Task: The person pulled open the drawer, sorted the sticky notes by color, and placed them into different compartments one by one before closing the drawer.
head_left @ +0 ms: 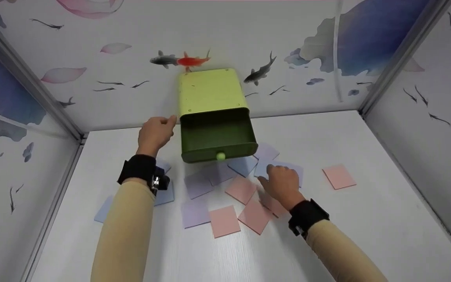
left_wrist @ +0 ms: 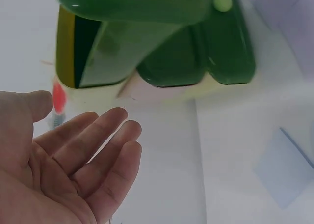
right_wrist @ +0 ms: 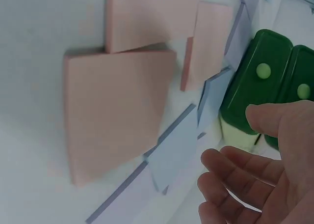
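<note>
A small green chest of drawers (head_left: 211, 92) stands against the back wall. Its top drawer (head_left: 202, 154) is pulled out, shows a bare inside and has a round light-green knob (head_left: 220, 156). Lower drawers with knobs appear pushed in, in the right wrist view. My left hand (head_left: 156, 133) hovers left of the chest, fingers relaxed and holding nothing; the palm (left_wrist: 54, 180) shows in its wrist view. My right hand (head_left: 283, 184) is above flat square pads, fingers loosely bent around nothing. Near it lie pink squares (head_left: 255, 216) and blue ones (head_left: 243, 165).
Purple squares (head_left: 196, 213) lie in front of the chest, some overlapping. One pink square (head_left: 339, 176) sits apart on the right. Blue squares (head_left: 104, 209) lie at the left, partly behind the left arm. Printed panels (head_left: 425, 98) enclose the white table (head_left: 386, 219).
</note>
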{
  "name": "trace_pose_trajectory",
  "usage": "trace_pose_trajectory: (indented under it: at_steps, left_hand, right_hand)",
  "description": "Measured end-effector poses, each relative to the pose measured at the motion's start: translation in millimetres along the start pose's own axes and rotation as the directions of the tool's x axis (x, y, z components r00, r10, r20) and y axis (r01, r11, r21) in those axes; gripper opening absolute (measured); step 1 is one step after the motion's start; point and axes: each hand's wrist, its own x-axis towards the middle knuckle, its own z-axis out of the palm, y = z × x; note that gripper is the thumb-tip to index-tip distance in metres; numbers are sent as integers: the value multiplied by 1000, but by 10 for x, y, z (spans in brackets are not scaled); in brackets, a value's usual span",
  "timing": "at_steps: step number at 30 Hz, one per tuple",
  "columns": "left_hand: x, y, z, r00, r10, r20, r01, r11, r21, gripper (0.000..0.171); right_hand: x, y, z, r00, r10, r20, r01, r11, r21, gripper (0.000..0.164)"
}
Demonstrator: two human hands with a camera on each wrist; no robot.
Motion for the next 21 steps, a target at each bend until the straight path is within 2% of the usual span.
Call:
trace_pose_trajectory:
  at_steps: [4,12,16,21]
  left_hand:
    - [-87,-195,51,1000,-12,12,12,1000,27,58]
    - [-257,-579,236,992,-94,82,91,995,33,55]
    - [-347,-718,366,986,-117,117,115,993,26,51]
    - [-420,-837,493,983,-120,140,116,993,38,44]
  right_hand:
    - [-19,253,25,998,51,38,-52,999,14,32]
    - [-29,681,-30,983,139,117,-144,989,40,38]
    - [-4,852,-94,973,153,170,-164,985,48,43]
    - [35,973,-138,954,160,253,-173,984,33,48]
